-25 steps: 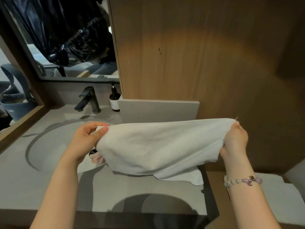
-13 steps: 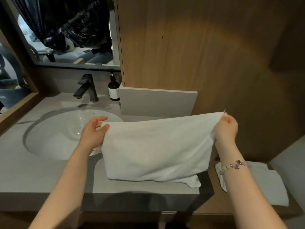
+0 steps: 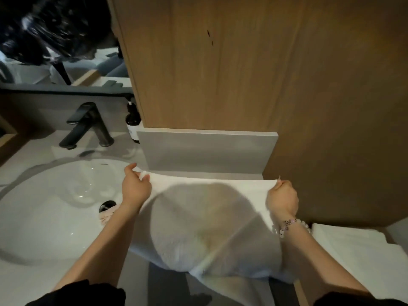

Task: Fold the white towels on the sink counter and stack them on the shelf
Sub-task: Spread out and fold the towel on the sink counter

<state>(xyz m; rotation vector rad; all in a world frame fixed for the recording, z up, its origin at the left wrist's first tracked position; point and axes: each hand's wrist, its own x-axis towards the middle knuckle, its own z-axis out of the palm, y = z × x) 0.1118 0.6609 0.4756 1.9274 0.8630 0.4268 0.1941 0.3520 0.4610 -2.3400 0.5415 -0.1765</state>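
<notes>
Hands pinching its far corners, left hand [image 3: 135, 187] and right hand [image 3: 283, 196], the white towel [image 3: 209, 230] lies mid-frame across the counter [image 3: 33, 281], seemingly soft, light and limp, so best held by its corners.

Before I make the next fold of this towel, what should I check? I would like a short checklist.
1. Left hand pinches a far corner of the towel: ok.
2. Right hand grips the other far corner: ok.
3. Far edge straight between the hands: ok.
4. Towel free of wrinkles: cannot tell, a shadow covers it.
5. Stack on the right lies flat: ok.
</notes>
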